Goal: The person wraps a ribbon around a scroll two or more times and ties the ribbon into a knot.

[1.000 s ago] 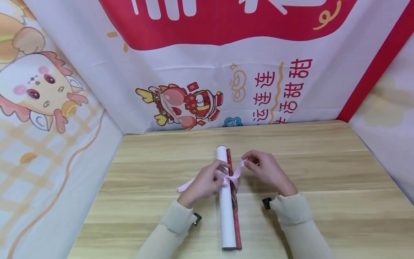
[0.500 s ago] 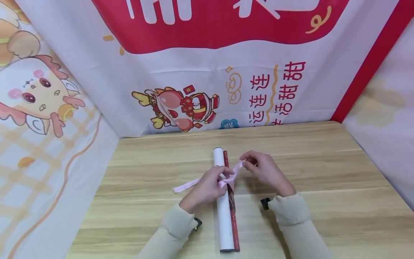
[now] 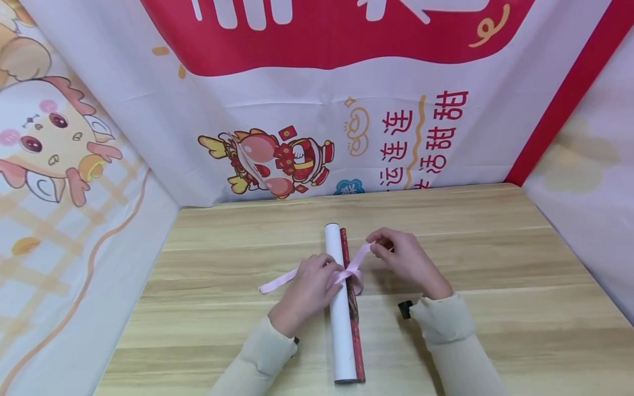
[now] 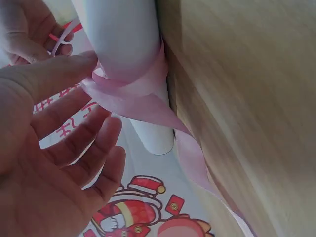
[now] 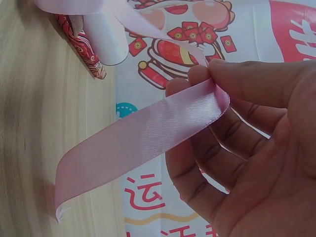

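Observation:
A white tube [image 3: 342, 330] lies lengthwise on the table beside a slim red patterned stick [image 3: 358, 346]. Around both runs a pink ribbon [image 3: 355, 264], crossed over itself near their middle. My left hand [image 3: 307, 283] is at this crossing, thumb and index finger pinching the ribbon [image 4: 123, 96] close to the tube [image 4: 123, 34]; its other fingers are spread loosely. To the right, my right hand [image 3: 403, 256] pinches one ribbon end and draws it up from the crossing. The end [image 5: 133, 133] hangs past the right fingers. A second tail extends left behind my left hand.
The wood-grain table [image 3: 213, 330] surrounds the tube. Behind it stands a white and red printed cloth backdrop [image 3: 277, 88]. Another printed cloth [image 3: 59, 220] covers the left side. A small black wrist camera [image 3: 405, 309] juts from the right sleeve.
My left hand has turned and drawn slightly back left from the crossing, uncovering more of it. A loose ribbon loop shows right of the stick. My right hand keeps its hold, nearly still.

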Motion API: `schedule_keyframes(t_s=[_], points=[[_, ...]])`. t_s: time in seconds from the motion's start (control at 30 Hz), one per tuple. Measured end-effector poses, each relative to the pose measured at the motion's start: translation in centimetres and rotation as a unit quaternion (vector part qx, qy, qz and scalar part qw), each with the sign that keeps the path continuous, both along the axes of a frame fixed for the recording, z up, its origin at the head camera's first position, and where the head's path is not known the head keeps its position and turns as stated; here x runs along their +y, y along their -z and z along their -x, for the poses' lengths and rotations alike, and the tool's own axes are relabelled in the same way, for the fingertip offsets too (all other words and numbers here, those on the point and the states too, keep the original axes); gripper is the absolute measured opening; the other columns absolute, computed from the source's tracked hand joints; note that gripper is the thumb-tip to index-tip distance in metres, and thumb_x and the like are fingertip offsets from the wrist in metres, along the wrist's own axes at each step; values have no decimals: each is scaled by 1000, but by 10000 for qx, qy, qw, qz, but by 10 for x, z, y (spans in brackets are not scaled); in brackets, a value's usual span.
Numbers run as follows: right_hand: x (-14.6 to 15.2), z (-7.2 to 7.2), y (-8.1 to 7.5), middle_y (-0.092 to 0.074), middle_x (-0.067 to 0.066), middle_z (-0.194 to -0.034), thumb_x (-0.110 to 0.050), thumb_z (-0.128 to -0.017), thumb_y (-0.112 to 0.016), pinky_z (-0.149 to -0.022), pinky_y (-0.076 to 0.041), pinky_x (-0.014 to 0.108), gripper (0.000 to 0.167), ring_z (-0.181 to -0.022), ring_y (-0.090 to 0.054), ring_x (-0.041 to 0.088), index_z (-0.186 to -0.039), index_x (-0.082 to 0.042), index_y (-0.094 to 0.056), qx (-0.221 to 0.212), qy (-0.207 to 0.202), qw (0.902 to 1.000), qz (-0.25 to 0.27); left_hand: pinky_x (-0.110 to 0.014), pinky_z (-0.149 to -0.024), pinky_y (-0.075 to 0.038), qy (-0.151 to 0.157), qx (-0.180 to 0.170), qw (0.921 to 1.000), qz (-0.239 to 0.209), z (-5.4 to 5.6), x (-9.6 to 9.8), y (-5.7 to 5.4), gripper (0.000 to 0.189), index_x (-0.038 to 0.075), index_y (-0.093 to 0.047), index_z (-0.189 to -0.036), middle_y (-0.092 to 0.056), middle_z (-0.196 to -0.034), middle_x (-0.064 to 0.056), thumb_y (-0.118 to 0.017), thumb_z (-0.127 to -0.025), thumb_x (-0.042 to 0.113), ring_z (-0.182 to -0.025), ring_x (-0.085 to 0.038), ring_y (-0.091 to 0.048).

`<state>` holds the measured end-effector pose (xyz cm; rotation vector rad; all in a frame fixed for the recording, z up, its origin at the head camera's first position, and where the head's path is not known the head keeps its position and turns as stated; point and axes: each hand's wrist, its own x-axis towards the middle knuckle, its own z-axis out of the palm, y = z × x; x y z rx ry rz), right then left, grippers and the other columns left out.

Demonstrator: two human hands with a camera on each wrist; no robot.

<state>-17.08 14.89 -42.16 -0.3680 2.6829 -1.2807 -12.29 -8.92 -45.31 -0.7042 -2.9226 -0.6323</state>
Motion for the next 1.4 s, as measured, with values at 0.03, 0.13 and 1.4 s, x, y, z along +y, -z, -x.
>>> schedule_keyframes(t_s=[0.03, 0.13, 1.4], points=[[0, 0, 0, -71, 8, -104, -17, -107, -63, -74, -56, 33, 18, -88, -62, 22, -122, -11, -70, -2, -5, 10000, 1, -41, -97, -52, 28, 233, 9996, 135, -1, 0, 1, 24, 13, -77, -118, -70, -116, -3, -79, -96, 23, -105, -22, -64], [0, -1, 0, -71, 9, -104, -16, -106, -63, -73, -56, 33, 18, -88, -62, 21, -122, -11, -70, -3, -17, 10000, -12, -36, -84, -51, 55, 666, 9972, 348, -3, 0, 3, 14, 16, -82, -108, -71, -102, -1, -76, -98, 22, -91, -19, -64], [-1, -1, -1, -72, 8, -106, -15, -107, -62, -76, -55, 31, 20, -90, -62, 21, -124, -9, -70, -69, -110, 9999, -69, -25, -75, -52, -333, -2416, 9439, -2227, 6, -13, 6, 30, 14, -69, -127, -65, -107, -3, -73, -98, 7, -94, -18, -58]])
